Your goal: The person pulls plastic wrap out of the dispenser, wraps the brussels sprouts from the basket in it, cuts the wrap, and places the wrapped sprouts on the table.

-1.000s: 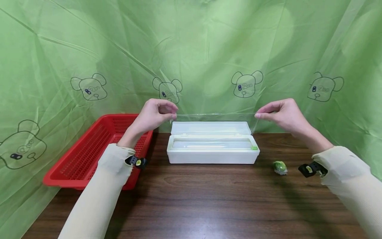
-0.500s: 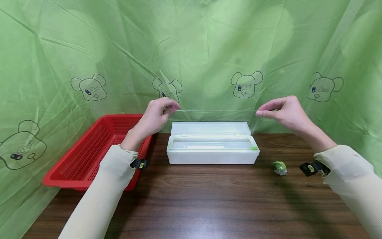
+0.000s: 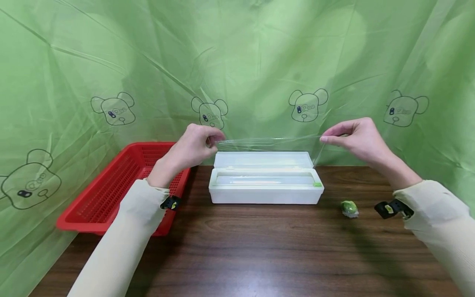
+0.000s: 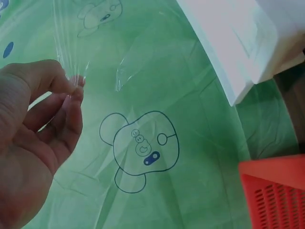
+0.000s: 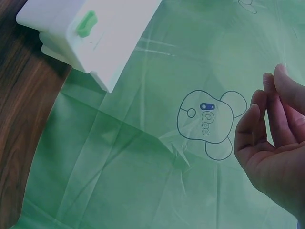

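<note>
A clear sheet of cling film (image 3: pixel 267 141) stretches between my two hands, above and behind the white cling film box (image 3: pixel 265 196). My left hand (image 3: pixel 196 144) pinches the film's left corner; in the left wrist view the film (image 4: pixel 71 52) gathers into creases at the thumb and fingertips. At the other corner my right hand (image 3: pixel 356 138) pinches the film between thumb and forefinger. The box's lid (image 3: pixel 262 159) stands raised at the back, and a roll (image 3: pixel 264 180) shows inside. A green slider (image 3: pixel 317 184) sits at the right end of its front rim.
A red perforated basket (image 3: pixel 92 227) stands to the left, partly behind my left arm. On the wooden table (image 3: pixel 237 247), right of the box, lies a small green thing in clear wrap (image 3: pixel 349 208). A green printed curtain (image 3: pixel 259 62) hangs close behind the box.
The film's edge has risen a little, and its left end now looks more bunched. My left fingers have curled in more, while the right hand has shifted slightly up and right.
</note>
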Available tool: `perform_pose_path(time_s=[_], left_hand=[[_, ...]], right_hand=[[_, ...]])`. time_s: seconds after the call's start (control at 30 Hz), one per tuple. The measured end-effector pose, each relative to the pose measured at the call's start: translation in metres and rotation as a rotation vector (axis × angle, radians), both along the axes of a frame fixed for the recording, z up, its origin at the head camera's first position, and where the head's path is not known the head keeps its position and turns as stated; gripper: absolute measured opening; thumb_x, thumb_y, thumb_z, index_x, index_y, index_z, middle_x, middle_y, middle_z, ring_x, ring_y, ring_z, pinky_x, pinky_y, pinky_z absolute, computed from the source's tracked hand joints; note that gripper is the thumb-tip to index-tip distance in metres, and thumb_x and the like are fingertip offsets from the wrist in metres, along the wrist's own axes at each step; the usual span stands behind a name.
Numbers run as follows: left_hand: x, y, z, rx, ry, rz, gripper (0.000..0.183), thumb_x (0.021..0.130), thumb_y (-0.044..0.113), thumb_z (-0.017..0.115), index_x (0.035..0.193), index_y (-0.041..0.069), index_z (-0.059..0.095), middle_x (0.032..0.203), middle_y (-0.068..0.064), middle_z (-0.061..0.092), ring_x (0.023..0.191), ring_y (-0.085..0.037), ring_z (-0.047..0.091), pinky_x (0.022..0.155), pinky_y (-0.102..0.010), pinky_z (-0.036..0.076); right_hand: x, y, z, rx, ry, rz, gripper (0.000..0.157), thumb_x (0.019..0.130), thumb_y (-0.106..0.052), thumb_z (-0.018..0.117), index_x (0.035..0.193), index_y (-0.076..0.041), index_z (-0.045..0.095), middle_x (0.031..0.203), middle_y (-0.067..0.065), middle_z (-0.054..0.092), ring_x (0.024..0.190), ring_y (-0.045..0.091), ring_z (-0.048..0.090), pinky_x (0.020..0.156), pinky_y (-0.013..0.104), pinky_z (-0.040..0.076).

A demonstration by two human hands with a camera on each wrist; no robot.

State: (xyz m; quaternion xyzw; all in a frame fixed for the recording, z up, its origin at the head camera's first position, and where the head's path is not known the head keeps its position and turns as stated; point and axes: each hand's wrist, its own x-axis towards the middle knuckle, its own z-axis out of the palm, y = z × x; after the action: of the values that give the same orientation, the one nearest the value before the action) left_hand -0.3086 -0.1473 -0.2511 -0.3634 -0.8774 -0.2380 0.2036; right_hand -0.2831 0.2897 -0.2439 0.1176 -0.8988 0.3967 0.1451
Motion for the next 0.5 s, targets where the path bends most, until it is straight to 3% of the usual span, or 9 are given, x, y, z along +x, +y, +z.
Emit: perform_pose_path(time_s=[0.1,0.27,0.5], left_hand=[[-0.001,0.002,-0.001,0.042,-0.027,0.039,0.028,0.088,-0.01,0.061,0.105,0.002,0.08,0.09,-0.006,0.074,0.082,-0.019,0.065,0.078,-0.036,0.056],[-0.007,0.002,-0.006,0.222,-0.073,0.102,0.025,0.093,-0.006,0.061,0.105,0.005,0.081,0.096,-0.006,0.077,0.091,-0.02,0.068,0.089,-0.039,0.055],[-0.005,0.001,-0.006,0.395,-0.119,0.113,0.016,0.095,-0.002,0.073,0.106,0.007,0.081,0.092,-0.003,0.079,0.077,-0.019,0.072,0.058,-0.025,0.045]], right_hand=[[0.0,0.001,0.0,0.004,-0.004,0.002,0.032,0.091,-0.034,0.086,0.109,-0.008,0.083,0.097,-0.003,0.079,0.088,0.011,0.067,0.071,0.024,0.052],[0.003,0.002,0.003,0.022,-0.005,-0.013,0.032,0.091,-0.036,0.086,0.109,-0.009,0.083,0.099,-0.003,0.079,0.09,0.012,0.067,0.073,0.024,0.051],[0.008,-0.001,0.012,0.012,-0.012,-0.016,0.033,0.09,-0.037,0.086,0.109,-0.01,0.083,0.1,-0.005,0.078,0.095,0.013,0.065,0.075,0.024,0.049]])
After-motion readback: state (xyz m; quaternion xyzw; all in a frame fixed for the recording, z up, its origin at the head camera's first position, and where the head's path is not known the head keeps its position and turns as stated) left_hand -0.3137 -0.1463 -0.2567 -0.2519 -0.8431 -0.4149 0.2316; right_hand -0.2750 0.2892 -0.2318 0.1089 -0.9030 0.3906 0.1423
